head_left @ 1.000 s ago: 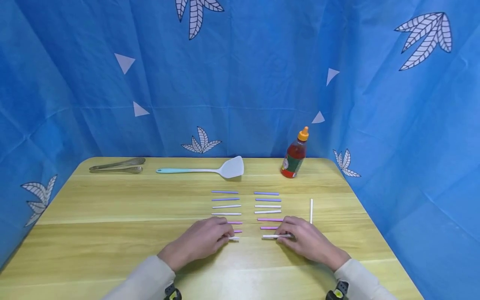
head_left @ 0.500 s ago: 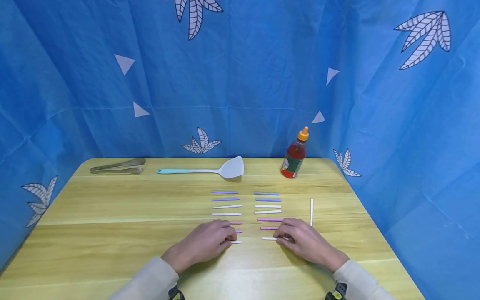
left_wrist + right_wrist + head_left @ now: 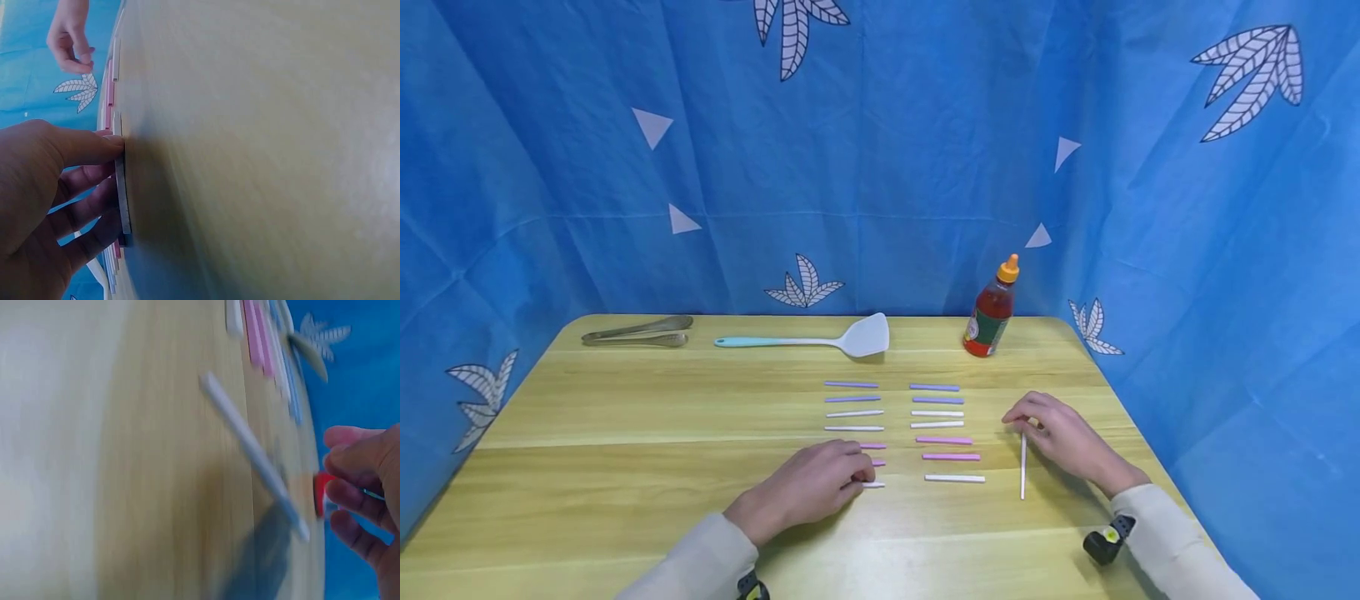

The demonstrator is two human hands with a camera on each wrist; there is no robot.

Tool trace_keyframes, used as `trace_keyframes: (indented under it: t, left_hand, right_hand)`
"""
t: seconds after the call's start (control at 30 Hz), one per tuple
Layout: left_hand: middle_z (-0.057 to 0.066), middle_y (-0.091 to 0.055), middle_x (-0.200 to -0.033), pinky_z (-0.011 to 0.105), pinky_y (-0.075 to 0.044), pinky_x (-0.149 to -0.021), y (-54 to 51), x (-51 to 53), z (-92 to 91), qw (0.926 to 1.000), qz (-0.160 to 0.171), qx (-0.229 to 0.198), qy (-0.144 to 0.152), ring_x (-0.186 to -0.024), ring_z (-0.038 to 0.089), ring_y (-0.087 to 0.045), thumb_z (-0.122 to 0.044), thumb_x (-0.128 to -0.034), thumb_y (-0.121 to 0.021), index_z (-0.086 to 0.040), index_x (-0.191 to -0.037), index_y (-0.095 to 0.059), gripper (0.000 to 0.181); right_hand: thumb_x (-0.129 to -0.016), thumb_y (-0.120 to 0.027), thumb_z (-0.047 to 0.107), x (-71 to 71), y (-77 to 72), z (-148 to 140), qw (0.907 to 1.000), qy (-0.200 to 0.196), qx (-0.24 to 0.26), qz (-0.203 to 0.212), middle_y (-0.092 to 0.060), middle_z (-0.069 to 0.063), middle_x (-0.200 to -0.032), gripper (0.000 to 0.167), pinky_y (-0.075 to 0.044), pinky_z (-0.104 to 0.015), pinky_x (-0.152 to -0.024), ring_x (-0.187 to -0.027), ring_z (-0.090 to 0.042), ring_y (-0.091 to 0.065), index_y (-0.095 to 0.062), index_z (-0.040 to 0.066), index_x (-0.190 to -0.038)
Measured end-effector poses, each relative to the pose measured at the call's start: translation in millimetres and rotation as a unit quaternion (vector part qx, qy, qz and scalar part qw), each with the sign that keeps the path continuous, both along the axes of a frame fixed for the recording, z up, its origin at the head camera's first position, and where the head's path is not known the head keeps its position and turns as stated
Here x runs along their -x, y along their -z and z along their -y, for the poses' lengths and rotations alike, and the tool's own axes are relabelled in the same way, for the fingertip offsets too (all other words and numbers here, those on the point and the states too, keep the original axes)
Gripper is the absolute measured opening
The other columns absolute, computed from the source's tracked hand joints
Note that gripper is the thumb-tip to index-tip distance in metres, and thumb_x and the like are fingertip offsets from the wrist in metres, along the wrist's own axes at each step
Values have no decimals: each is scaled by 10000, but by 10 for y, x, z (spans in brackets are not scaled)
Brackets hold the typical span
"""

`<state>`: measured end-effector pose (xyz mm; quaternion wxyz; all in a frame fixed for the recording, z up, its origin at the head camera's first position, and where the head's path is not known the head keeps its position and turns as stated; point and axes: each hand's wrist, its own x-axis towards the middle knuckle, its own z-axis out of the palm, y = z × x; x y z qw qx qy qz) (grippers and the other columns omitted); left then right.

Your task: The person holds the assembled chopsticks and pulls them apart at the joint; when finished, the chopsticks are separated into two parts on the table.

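My left hand [image 3: 805, 487] pinches a thin white stick [image 3: 875, 485] lying at the near end of the left column of sticks. In the left wrist view, thumb and fingertips meet along this stick [image 3: 122, 187]. My right hand [image 3: 1063, 433] hovers over the far end of a longer white stick [image 3: 1022, 473] on the right. Its fingers are loosely bent, and the right wrist view shows them apart from that long stick [image 3: 253, 453]. A white stick [image 3: 955, 478] lies at the near end of the right column, with nothing touching it.
Beyond these lie two columns of sticks: pink sticks [image 3: 951, 457], white sticks [image 3: 937, 425] and purple sticks [image 3: 934, 387]. Along the table's back edge are metal tongs [image 3: 636, 332], a spatula [image 3: 863, 336] and a red sauce bottle [image 3: 988, 321]. Blue cloth [image 3: 925, 150] surrounds the table.
My right hand has let go of the near white stick in the right column and moved right and away, over the long white stick. My left hand brought its stick slightly nearer and right, then stayed.
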<state>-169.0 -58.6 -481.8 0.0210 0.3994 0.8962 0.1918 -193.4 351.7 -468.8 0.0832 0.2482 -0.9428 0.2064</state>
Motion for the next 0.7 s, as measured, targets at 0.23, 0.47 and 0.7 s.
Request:
trace_keyframes:
  t: [0.23,0.47,0.7]
  left_hand:
    - [-105,-741,-1063,276,-602,-879,10,7,-10,10000,31,-5,21,-986,45,-666,-151,-1035,-757,-204,-1071,-795,75]
    - [-97,-741,-1071,272,-602,-878,18,5,-6,10000,84,-22,11,-990,43,-666,-150,-1032,-762,-198,-1076,-792,72]
    - [-100,-729,-1064,273,-604,-885,26,0,17,9999,93,-21,-36,-989,41,-662,-162,-1031,-764,-199,-1085,-790,70]
  right_hand:
    - [-931,-755,-118,27,119,-288,9984,-41,-535,-178,-725,-8,-1124,325,-599,-526,-975,-1102,-291,-695,-798,193,-1017]
    - [-906,-845,-11,-35,121,-490,9959,311,-807,-270,-704,12,-1077,233,-595,-505,-917,-1045,-266,-673,-780,201,-978]
    - [-931,-841,45,-36,113,-605,9952,658,-712,-136,-715,25,-1017,157,-595,-476,-867,-974,-240,-692,-763,174,-975]
